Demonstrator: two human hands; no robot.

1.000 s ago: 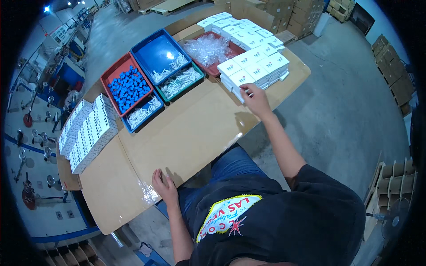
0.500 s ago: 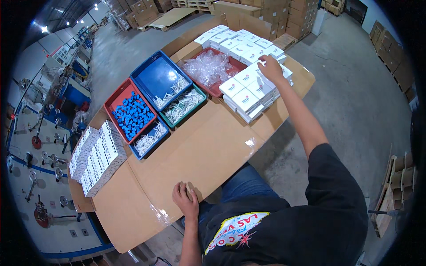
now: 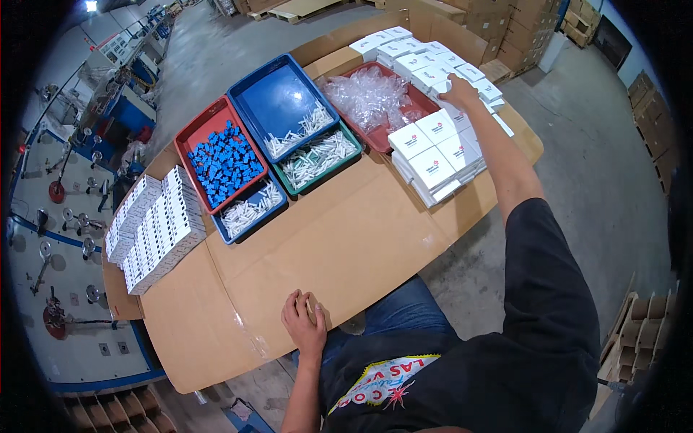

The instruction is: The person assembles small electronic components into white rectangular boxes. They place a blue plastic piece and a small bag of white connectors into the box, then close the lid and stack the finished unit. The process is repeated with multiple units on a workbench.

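Head view: my right hand (image 3: 460,92) reached far across brown cardboard-covered table (image 3: 346,245), palm down on stacked flat white cardboard boxes (image 3: 440,137) at far right edge; whether fingers gripped one, could not tell. My left hand (image 3: 304,322) lay curled at near table edge, grasping nothing visible. Red tray of clear plastic bags (image 3: 372,97) sat just left of boxes.
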